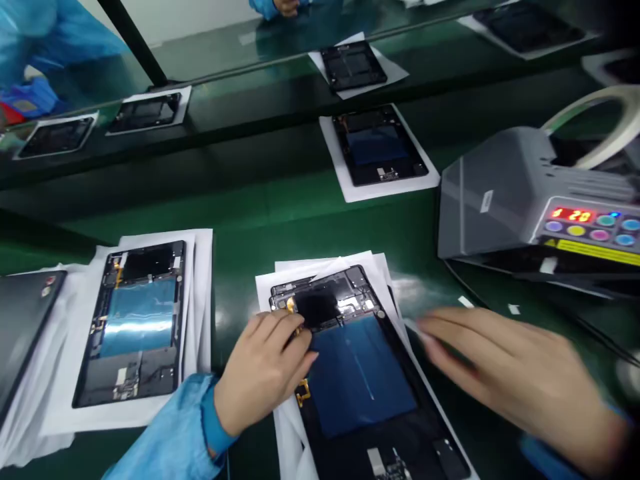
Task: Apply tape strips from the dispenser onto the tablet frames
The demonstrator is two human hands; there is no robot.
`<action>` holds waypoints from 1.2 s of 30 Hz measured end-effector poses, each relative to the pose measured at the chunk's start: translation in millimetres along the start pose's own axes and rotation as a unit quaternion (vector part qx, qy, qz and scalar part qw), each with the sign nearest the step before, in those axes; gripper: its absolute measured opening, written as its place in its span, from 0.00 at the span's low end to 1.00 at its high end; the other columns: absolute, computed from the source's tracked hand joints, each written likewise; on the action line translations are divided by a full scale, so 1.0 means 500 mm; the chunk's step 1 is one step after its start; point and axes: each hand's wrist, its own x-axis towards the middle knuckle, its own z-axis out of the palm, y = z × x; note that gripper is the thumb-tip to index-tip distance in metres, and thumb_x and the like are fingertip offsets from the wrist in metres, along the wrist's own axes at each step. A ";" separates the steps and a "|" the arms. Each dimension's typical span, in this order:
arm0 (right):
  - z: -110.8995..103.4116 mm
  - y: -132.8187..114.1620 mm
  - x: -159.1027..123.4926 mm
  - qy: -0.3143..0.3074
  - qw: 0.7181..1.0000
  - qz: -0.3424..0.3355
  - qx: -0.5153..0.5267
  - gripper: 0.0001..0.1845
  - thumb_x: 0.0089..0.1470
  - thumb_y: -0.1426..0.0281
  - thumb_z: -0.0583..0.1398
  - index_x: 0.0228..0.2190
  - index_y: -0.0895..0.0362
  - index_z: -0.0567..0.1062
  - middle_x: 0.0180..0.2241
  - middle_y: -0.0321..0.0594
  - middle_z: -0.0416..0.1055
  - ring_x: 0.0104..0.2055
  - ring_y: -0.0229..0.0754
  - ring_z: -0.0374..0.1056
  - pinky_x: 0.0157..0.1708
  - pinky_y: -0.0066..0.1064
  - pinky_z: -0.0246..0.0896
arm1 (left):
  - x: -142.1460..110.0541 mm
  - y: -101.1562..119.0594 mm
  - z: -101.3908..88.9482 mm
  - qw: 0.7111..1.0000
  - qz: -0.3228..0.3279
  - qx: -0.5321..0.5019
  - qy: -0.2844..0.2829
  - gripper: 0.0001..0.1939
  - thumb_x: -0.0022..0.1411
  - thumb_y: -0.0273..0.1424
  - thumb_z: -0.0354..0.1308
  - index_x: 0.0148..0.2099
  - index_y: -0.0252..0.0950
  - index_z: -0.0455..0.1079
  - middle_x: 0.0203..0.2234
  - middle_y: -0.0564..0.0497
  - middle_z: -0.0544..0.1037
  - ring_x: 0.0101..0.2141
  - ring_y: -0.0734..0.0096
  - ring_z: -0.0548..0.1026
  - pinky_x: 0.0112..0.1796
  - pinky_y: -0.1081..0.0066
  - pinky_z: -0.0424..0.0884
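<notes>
An opened tablet lies on white sheets in front of me, its inside showing a blue-filmed panel, circuit parts and orange flex cables. My left hand rests on the tablet's left edge by the upper flex cable. Its fingers are curled together, and what they pinch, if anything, is hidden. To the right of the tablet is my right hand, blurred by motion and apart from the tablet. A small white piece of tape shows at its pinched thumb and fingertips.
A grey tape dispenser with a lit display stands at the right, white scraps before it. Another opened tablet lies left, beside a dark panel. More tablets lie farther back. A co-worker's blue sleeve shows behind.
</notes>
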 end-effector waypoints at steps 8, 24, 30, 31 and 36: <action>0.089 -0.011 0.108 -0.009 0.999 -0.045 -0.017 0.06 0.58 0.74 0.57 0.38 0.56 0.73 0.36 0.38 0.75 0.35 0.37 0.72 0.35 0.29 0.66 | 0.063 0.031 0.004 0.999 0.037 -0.005 -0.016 0.12 0.68 0.32 0.48 0.43 0.30 0.70 0.36 0.44 0.75 0.35 0.60 0.72 0.33 0.61 0.71; 0.084 0.000 0.072 0.052 0.996 -0.065 0.015 0.06 0.53 0.75 0.62 0.37 0.59 0.74 0.33 0.37 0.76 0.32 0.35 0.71 0.35 0.28 0.64 | 0.008 0.013 -0.009 0.997 -0.061 0.007 0.043 0.09 0.65 0.31 0.55 0.42 0.31 0.71 0.37 0.45 0.77 0.37 0.60 0.73 0.35 0.63 0.70; 0.079 -0.073 0.141 0.027 0.994 -0.104 0.009 0.06 0.56 0.73 0.60 0.38 0.59 0.74 0.35 0.37 0.76 0.31 0.35 0.71 0.33 0.30 0.62 | -0.040 -0.019 0.011 0.996 -0.074 0.032 0.024 0.18 0.67 0.39 0.52 0.50 0.30 0.70 0.46 0.40 0.75 0.47 0.54 0.72 0.44 0.59 0.71; 0.086 -0.089 0.159 0.026 0.993 -0.113 0.011 0.06 0.56 0.74 0.60 0.38 0.59 0.74 0.34 0.37 0.76 0.30 0.36 0.70 0.32 0.30 0.61 | -0.041 -0.021 0.016 0.996 -0.075 0.027 0.025 0.19 0.67 0.39 0.51 0.50 0.30 0.70 0.47 0.40 0.75 0.47 0.54 0.72 0.44 0.59 0.71; 0.139 -0.139 0.213 0.005 0.991 -0.136 0.002 0.05 0.56 0.74 0.58 0.36 0.59 0.74 0.35 0.38 0.75 0.30 0.36 0.69 0.29 0.30 0.60 | -0.047 -0.023 0.039 0.995 -0.083 0.000 0.051 0.18 0.67 0.37 0.48 0.50 0.31 0.70 0.47 0.42 0.74 0.47 0.57 0.72 0.45 0.61 0.71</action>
